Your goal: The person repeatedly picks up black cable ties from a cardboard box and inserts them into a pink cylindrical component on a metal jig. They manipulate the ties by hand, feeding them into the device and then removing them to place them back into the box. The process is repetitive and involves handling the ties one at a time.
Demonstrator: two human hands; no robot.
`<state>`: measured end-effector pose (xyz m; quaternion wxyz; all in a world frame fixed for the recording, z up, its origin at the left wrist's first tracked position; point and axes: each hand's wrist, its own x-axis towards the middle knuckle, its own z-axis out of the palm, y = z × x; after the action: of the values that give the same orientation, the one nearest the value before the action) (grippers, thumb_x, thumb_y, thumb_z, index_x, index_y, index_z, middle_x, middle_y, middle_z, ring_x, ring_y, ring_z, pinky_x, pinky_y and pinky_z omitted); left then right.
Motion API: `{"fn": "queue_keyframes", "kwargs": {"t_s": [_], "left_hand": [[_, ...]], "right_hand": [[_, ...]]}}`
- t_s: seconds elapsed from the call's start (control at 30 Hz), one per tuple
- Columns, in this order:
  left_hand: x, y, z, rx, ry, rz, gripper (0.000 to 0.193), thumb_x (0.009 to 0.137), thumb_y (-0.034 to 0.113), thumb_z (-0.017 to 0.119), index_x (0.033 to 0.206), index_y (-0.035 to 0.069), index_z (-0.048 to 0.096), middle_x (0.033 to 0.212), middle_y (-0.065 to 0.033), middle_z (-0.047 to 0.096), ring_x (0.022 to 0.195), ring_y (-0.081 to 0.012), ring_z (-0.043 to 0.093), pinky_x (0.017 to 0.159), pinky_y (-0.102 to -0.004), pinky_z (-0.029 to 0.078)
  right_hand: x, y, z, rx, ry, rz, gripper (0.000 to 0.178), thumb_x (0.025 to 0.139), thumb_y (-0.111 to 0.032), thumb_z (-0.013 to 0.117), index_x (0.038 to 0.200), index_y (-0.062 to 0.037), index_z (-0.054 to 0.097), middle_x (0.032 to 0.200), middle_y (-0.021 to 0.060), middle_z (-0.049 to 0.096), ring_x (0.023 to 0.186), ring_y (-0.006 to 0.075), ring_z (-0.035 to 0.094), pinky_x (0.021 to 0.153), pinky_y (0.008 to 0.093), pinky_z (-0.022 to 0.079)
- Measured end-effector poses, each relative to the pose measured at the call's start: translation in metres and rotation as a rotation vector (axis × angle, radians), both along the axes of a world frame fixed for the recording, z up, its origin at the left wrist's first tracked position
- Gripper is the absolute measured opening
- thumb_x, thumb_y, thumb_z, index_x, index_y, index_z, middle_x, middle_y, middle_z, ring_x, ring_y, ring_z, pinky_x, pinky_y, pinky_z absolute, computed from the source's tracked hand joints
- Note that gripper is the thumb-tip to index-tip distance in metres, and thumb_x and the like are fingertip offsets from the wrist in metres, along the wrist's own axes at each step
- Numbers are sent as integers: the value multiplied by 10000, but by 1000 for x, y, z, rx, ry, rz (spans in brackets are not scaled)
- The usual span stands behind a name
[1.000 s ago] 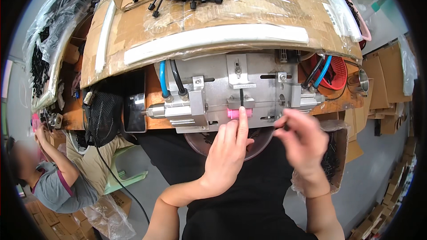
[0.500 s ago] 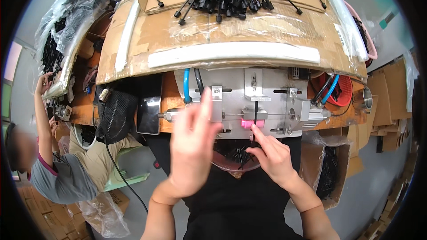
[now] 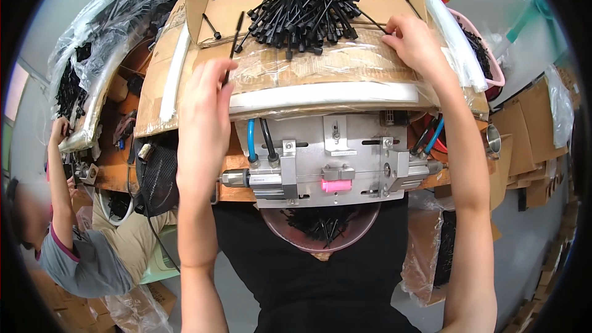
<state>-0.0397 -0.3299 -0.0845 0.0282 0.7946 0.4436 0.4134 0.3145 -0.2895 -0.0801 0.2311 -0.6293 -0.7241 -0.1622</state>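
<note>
My left hand (image 3: 206,105) is raised over the left of the cardboard-covered bench. Its thumb and fingers pinch a slim black rod (image 3: 237,40) that stands up from the grip. At the right, my right hand (image 3: 414,43) is closed on the tip of another black rod (image 3: 372,21), which leans out of a heap of black rods with knobbed ends (image 3: 302,15). Below both hands sits a metal clamping fixture (image 3: 361,129) with a pink block (image 3: 337,185) at its middle. No rod lies across the fixture.
A reddish bowl (image 3: 271,225) of black rods rests at my lap. A white foam strip (image 3: 327,97) edges the cardboard. Blue hoses (image 3: 251,139) and black hoses enter the fixture. Another person (image 3: 86,262) works at the far left. An open box (image 3: 425,240) stands at the right.
Both hands have moved up from the fixture to the cardboard. The rod that lay across the fixture is gone from it. Each hand now grips a black rod.
</note>
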Motion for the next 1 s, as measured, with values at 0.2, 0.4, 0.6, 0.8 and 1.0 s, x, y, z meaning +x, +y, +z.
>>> {"fn": "queue_keyframes", "kwargs": {"t_s": [0.2,0.4,0.6,0.8,1.0], "left_hand": [[20,-135,-41,-85,121,-116,692,776,-54,677,1420,-37,426,930,-106,544,830,-221,527,758,-336,452],[67,-169,-100,-185,336,-178,614,830,44,623,1398,-74,422,915,-78,494,806,-198,503,753,-299,452],[73,-163,-97,-168,380,-175,660,787,7,616,1405,-85,403,920,-92,502,819,-202,506,794,-306,469],[65,-165,-92,-305,299,-201,666,821,31,638,1426,-75,379,999,-115,530,888,-248,533,837,-334,474],[41,-163,-59,-285,81,-103,720,751,-25,733,1408,-41,439,1091,-136,562,934,-293,543,797,-373,468]], "right_hand": [[-9,-60,22,24,404,-28,301,877,-141,653,1149,-15,631,717,97,631,657,196,607,646,328,487],[-40,-143,27,56,1042,129,224,939,-68,604,1138,34,616,818,37,629,691,47,535,587,179,411],[-64,-196,16,160,1084,173,206,880,39,646,1082,49,612,921,92,665,735,80,574,617,193,450],[-109,-234,-62,3,677,280,463,761,105,715,1201,65,577,979,130,678,708,171,624,612,293,522],[-147,-238,-121,-165,623,337,676,741,74,734,1369,49,486,696,91,553,633,218,575,597,347,486]]}}
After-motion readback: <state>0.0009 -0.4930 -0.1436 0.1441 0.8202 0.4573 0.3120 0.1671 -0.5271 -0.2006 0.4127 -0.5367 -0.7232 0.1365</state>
